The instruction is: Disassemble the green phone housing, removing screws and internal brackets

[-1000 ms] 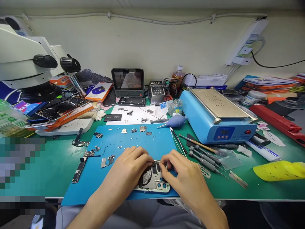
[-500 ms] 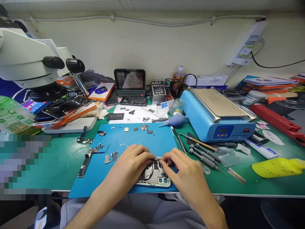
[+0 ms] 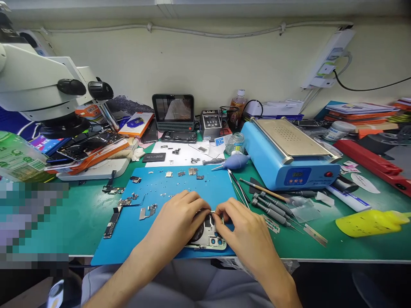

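An opened phone housing (image 3: 210, 239) lies on the blue work mat (image 3: 154, 201) near the front edge of the bench. My left hand (image 3: 180, 220) rests over the housing's left side, fingers curled down onto it. My right hand (image 3: 240, 226) is at its right side, thumb and forefinger pinching a small part at the housing's top edge, where the fingertips of both hands nearly meet. Much of the housing is hidden under my hands. Small screws, brackets and flex cables (image 3: 146, 211) lie scattered on the mat to the left and behind.
A microscope (image 3: 48, 92) overhangs the left. A blue heating plate machine (image 3: 289, 156) stands at right, with screwdrivers (image 3: 272, 209) and tweezers (image 3: 239, 186) in front. A yellow bottle (image 3: 369, 222) lies far right. A logic board (image 3: 111, 224), blue air blower (image 3: 236, 161) and small screen (image 3: 173, 111) are nearby.
The view has shifted slightly. My hands have drawn a little closer together over the housing's top edge; nothing else has moved.
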`<state>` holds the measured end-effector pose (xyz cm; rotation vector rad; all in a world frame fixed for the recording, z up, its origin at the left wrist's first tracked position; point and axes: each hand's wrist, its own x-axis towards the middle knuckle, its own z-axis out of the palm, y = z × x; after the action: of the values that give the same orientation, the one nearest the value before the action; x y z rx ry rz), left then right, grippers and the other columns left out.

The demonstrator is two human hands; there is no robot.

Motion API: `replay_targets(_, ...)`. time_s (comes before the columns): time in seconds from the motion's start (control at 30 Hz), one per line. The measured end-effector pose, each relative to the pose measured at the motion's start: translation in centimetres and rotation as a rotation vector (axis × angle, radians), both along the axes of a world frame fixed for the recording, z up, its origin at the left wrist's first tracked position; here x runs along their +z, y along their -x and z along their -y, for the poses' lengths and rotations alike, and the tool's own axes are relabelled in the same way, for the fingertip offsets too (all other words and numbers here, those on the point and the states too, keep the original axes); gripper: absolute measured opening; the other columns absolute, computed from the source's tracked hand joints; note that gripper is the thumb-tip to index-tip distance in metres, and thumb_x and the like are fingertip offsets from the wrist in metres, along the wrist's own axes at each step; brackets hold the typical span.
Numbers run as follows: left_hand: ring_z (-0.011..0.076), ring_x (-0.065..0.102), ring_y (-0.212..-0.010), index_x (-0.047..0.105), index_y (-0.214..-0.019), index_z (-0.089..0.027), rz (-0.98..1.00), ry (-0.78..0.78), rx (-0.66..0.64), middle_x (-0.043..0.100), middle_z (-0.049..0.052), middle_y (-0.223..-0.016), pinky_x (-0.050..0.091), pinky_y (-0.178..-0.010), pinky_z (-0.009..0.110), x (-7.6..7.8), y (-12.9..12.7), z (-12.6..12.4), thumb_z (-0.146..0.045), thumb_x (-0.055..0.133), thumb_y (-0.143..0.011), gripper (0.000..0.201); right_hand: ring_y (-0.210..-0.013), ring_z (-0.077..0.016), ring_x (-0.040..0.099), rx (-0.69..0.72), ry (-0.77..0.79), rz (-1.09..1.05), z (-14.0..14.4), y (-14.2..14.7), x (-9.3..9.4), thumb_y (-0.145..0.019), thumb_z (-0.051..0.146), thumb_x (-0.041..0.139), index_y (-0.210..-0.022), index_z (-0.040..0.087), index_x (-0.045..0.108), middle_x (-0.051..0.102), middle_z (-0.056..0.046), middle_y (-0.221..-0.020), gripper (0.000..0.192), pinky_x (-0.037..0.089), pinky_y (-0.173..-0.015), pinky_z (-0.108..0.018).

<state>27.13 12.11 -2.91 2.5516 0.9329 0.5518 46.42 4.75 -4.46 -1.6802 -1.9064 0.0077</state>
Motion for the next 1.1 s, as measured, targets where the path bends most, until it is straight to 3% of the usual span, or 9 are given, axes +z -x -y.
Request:
replay_targets(0.37,0.0261,0.068,-0.095,0.073,-0.103,-0.022,-0.066,0.024,0.010,0.075,0.002,-0.102,0.053,-0.076,0.039,0.6,-0.5,-0.4,-0.019,0.070,-0.106,0.005,-0.064,-0.0132,0.060,0.000,0.019,-0.054,0.2,0.0,-0.2,-0.099,0.017,0.070,-0.090,0.024,0.065,0.066,0.003,-0.082,0.012,0.034,-0.056,-0.031)
replay_targets(0.6,0.0256,0.067,-0.097,0.071,-0.104,-0.021,-0.073,0.044,0.029,0.073,0.002,-0.104,0.053,-0.079,0.039,0.7,-0.8,-0.3,-0.018,0.069,-0.106,0.004,-0.069,-0.0137,0.067,-0.010,0.045,-0.145,0.2,-0.7,-0.2,-0.103,0.023,0.069,-0.094,0.025,0.069,0.069,0.003,-0.083,0.009,0.047,-0.061,-0.026)
replay_targets(0.77,0.0254,0.066,-0.098,0.070,-0.106,-0.020,-0.065,0.047,0.028,0.072,0.003,-0.106,0.055,-0.083,0.040,0.5,-0.8,-0.2,-0.018,0.068,-0.106,0.003,-0.073,-0.0152,0.070,0.010,0.036,-0.113,0.0,-0.8,-0.3,-0.107,0.029,0.064,-0.101,0.026,0.073,0.072,0.000,-0.089,0.012,0.050,-0.064,-0.026)
replay_targets(0.9,0.0248,0.066,-0.097,0.069,-0.103,-0.020,-0.056,0.039,0.026,0.072,0.003,-0.105,0.055,-0.083,0.040,0.3,-0.8,-0.3,-0.016,0.069,-0.105,0.004,-0.069,-0.0142,0.068,0.035,0.011,-0.013,0.2,-0.8,0.0,-0.110,0.029,0.058,-0.106,0.024,0.071,0.073,-0.002,-0.095,0.014,0.046,-0.062,-0.028)
replay_targets(1.03,0.0249,0.066,-0.098,0.068,-0.103,-0.020,-0.042,0.044,0.021,0.072,0.003,-0.106,0.054,-0.083,0.039,0.4,-0.8,-0.4,-0.016,0.070,-0.105,0.005,-0.053,-0.0109,0.054,0.058,0.018,0.107,0.4,-0.8,0.9,-0.110,0.025,0.056,-0.101,0.023,0.068,0.070,0.000,-0.094,0.015,0.035,-0.054,-0.032)
replay_targets(1.1,0.0248,0.066,-0.098,0.068,-0.102,-0.020,-0.035,0.053,0.020,0.072,0.003,-0.106,0.054,-0.083,0.039,0.4,-0.7,-0.4,-0.016,0.070,-0.105,0.006,-0.055,-0.0115,0.055,0.069,0.036,0.155,0.2,-0.7,1.4,-0.108,0.023,0.057,-0.098,0.024,0.066,0.068,0.001,-0.092,0.014,0.032,-0.053,-0.032)
